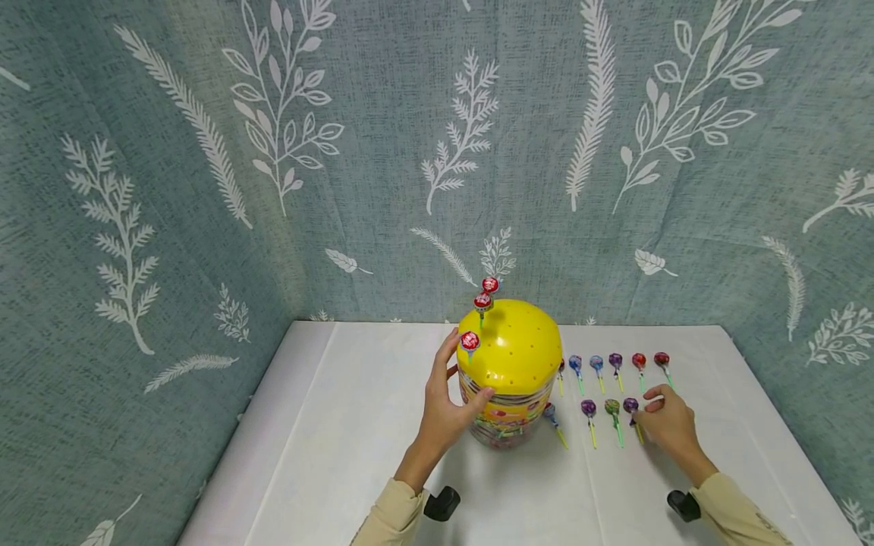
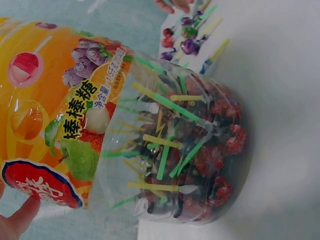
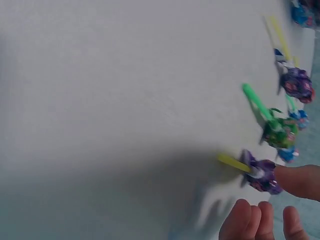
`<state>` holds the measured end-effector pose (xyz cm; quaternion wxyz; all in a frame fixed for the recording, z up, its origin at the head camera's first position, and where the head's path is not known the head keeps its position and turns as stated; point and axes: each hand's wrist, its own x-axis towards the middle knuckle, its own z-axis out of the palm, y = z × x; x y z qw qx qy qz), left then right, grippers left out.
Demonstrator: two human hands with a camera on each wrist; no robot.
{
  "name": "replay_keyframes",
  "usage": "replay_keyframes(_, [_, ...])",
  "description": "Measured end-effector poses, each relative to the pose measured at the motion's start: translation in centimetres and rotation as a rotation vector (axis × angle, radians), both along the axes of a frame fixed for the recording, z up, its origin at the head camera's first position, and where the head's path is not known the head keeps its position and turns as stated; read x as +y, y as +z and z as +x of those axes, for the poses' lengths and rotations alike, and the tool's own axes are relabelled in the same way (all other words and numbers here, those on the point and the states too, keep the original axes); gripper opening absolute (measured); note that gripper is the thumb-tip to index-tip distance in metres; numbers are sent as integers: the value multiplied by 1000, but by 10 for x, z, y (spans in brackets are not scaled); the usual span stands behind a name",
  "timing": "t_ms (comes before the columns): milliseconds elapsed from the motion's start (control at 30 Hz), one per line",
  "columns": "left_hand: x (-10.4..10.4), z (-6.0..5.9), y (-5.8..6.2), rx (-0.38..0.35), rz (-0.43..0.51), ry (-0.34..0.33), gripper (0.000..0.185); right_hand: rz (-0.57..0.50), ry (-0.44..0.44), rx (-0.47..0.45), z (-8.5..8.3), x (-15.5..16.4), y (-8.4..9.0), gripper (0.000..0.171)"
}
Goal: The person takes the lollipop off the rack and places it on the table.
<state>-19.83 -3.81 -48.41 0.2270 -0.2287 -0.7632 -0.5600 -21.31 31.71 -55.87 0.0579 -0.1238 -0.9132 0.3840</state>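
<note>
My left hand (image 1: pixel 444 413) grips the side of a clear plastic jar (image 1: pixel 508 415), thumb in front below its yellow lid (image 1: pixel 522 345). Three red-wrapped lollipops (image 1: pixel 470 341) stand upright in small holes at the lid's left edge. In the left wrist view, lollipops with green and yellow sticks (image 2: pixel 165 150) fill the jar's lower part. On the right, my right hand (image 1: pixel 672 432) is at a purple lollipop (image 3: pixel 262 176) with a yellow stick, lying on the table. The thumb (image 3: pixel 300 181) overlaps its wrapped head, and the fingers are apart from the thumb.
Two rows of wrapped lollipops lie right of the jar on the white table (image 1: pixel 341 425), including a green one (image 1: pixel 612 408) and a red one (image 1: pixel 639 361). A blue one (image 1: pixel 551 414) lies close beside the jar. A patterned curtain (image 1: pixel 382 152) stands behind and at both sides.
</note>
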Motion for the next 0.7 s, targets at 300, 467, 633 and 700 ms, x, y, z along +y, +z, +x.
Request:
replay_keyframes(300, [3,14,23,3,0,0,74,-10,63,131,-4,-2,26,27])
replay_keyframes(467, [2,15,23,-3,7,4,75,-55,92,185,-5,-7,48,24])
replay_keyframes(633, [2,15,23,-1,8,1,76,-78,159,251,-1,-16,76,22])
replay_keyframes(700, [2,16,23,1,10,-2,77,-86,183,278,0,-20,86,21])
